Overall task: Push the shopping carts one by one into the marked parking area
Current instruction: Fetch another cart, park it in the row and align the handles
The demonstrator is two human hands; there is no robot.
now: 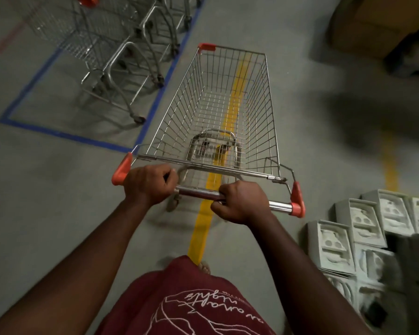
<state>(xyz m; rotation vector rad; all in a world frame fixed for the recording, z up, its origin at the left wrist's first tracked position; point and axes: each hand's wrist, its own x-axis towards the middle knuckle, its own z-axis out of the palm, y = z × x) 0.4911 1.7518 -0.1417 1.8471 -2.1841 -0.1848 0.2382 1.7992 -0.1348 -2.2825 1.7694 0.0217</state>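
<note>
A wire shopping cart [257, 112] with orange corner caps stands in front of me, straddling a yellow floor line [200, 235]. Its basket is empty. My left hand [149, 184] grips the left part of the metal handle bar [279, 205]. My right hand [241, 201] grips the bar right of centre. To the upper left, blue tape [58, 134] marks a rectangular parking area on the floor. Several nested carts [121, 56] stand inside it. My cart is just outside the blue line, to the right of the area.
Grey moulded packing trays [363, 235] are stacked on the floor at the right. A cardboard box [373, 22] sits at the upper right. A second yellow line [390, 165] runs at the right. Open concrete floor lies to the left of me.
</note>
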